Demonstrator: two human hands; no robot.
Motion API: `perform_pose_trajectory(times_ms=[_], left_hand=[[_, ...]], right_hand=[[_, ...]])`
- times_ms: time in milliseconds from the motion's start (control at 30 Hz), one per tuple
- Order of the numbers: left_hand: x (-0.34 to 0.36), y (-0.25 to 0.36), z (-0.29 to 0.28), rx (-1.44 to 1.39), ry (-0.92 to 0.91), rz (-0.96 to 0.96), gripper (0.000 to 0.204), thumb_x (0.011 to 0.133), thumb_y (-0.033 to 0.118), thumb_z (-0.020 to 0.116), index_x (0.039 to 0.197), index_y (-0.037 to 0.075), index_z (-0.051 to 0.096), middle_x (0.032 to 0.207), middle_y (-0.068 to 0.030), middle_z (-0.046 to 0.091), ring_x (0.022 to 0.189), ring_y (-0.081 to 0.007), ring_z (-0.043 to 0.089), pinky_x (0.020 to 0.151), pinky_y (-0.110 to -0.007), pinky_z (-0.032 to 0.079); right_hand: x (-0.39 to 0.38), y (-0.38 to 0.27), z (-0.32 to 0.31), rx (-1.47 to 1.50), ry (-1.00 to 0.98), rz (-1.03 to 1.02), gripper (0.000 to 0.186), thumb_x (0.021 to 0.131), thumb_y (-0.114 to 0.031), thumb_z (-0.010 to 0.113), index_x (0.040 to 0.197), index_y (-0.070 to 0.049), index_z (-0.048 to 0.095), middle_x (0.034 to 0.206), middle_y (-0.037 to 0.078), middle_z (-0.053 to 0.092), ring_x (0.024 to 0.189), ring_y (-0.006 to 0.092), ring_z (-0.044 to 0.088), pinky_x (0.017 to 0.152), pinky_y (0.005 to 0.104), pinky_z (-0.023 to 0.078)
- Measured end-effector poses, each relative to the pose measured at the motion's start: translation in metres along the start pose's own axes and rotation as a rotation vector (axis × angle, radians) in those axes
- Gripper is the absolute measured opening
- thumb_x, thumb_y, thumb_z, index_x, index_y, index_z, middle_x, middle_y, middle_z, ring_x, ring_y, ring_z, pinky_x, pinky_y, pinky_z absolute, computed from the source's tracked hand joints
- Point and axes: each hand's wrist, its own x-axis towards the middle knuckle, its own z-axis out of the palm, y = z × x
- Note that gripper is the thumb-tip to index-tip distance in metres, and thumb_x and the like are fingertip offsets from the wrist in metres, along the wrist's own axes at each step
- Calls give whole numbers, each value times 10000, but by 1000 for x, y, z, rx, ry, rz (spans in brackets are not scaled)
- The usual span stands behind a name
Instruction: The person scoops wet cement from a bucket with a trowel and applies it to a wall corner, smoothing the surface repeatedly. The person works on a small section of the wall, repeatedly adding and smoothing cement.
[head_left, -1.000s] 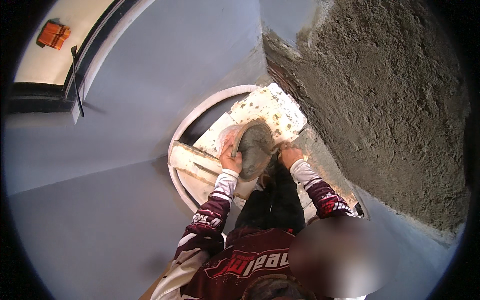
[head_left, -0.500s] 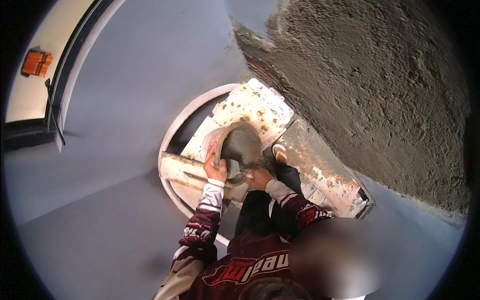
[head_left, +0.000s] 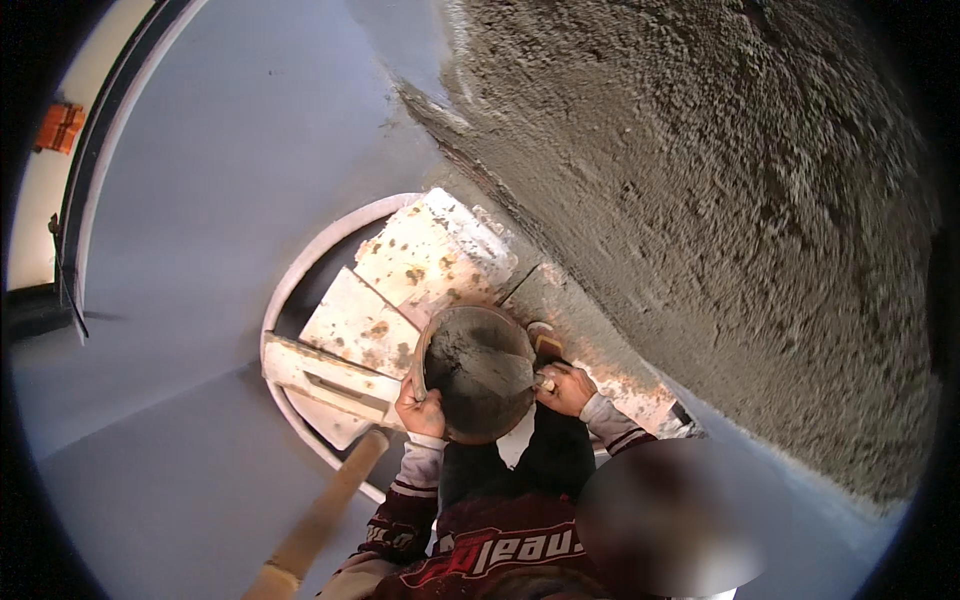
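Speckled boards below, bowl in left fingers

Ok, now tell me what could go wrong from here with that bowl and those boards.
The round, grey, mortar-smeared bowl could tip if either side slips: the left hand grips it near the rim, while the right hand is at the opposite side, closed around what looks like a pale tool handle. Tipping might spill grey mortar onto the flat, white, stained boards. Something dropped could also fall into the dark gap beside the curved white rim.
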Motion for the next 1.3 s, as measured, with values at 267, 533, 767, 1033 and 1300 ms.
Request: perform_pose_trajectory(times_ms=[267,533,767,1033,1300], left_hand=[[-68,-82,95,-20,174,-133,402,703,-86,533,1077,-40,673,1026,-64,676,857,-123,624,789,-261,497],[-78,-175,139,40,295,-303,463,710,-39,570,1168,-14,631,990,-66,697,907,-172,659,844,-297,509],[-93,-308,139,-226,393,-327,406,726,-43,570,1125,-17,637,1038,-103,688,930,-214,652,875,-335,509],[-74,-315,134,115,289,-348,400,735,-19,635,1135,-24,652,1086,-121,689,973,-221,646,882,-348,509],[-83,-414,98,501,285,-309,278,741,85,719,1005,-3,702,953,-107,716,843,-217,674,787,-340,531]], right_hand=[[21,119,-37,29,180,30,310,788,-219,714,1036,-37,673,990,171,670,879,378,658,766,427,538],[83,215,-4,-121,360,-59,341,806,-289,699,1006,-16,660,940,158,665,815,374,662,684,447,540],[72,246,57,-403,14,-173,205,822,-279,652,947,-117,669,870,82,603,796,285,645,669,430,544],[116,308,93,90,66,366,471,912,-358,590,1229,-10,587,1137,227,647,1053,396,612,853,499,498],[295,386,163,123,-70,375,487,926,-375,582,1284,-48,535,1047,218,665,940,403,636,839,476,496]])
